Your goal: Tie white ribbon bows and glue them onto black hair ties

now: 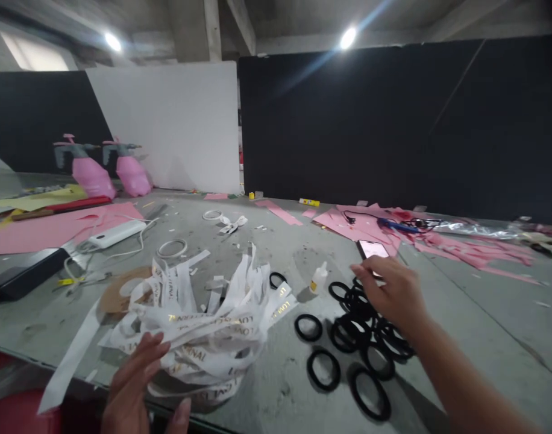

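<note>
My left hand [138,383] is at the table's near edge with its fingers apart, beside a loose heap of white ribbon [213,337] printed with gold letters. My right hand [391,292] hovers over the far side of a pile of black rings [348,334], its fingers bent together near a phone [373,249] with a lit screen. Whether those fingers hold anything is hidden. A small white glue bottle [319,278] stands between the ribbon and the rings. Part of a brown cardboard spool [120,291] shows at the heap's left.
Two pink spray bottles [93,176] stand at the back left. A white power strip [116,234] and a black box [27,274] lie at the left. Pink paper scraps [348,226] and a yellow glue stick [309,202] lie towards the black board [393,126].
</note>
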A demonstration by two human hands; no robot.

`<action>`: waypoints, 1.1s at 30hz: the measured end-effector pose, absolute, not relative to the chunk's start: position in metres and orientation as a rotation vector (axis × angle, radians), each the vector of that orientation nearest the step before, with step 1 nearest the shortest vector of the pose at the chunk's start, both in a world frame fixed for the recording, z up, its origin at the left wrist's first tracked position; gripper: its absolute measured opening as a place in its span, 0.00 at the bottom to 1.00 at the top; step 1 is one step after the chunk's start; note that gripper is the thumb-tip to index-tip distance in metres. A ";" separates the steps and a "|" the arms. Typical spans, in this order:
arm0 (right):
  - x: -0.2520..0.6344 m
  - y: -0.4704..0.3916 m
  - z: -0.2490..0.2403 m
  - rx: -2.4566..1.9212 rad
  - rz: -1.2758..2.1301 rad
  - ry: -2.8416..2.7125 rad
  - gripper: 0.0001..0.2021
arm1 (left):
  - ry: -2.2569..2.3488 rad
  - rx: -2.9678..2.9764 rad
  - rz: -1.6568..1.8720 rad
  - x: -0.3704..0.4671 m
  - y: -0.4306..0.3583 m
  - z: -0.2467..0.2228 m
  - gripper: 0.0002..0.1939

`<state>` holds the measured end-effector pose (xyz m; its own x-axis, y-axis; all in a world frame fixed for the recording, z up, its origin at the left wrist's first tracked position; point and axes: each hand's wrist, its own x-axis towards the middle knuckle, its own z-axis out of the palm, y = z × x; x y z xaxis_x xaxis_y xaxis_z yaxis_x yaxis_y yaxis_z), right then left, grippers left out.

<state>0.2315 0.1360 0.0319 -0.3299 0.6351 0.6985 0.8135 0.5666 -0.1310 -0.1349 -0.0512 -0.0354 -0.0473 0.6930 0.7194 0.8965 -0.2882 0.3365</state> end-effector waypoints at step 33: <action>0.209 0.160 -0.024 -1.234 0.406 -1.878 0.26 | -0.966 -2.162 -1.225 -0.017 -0.035 -0.085 0.12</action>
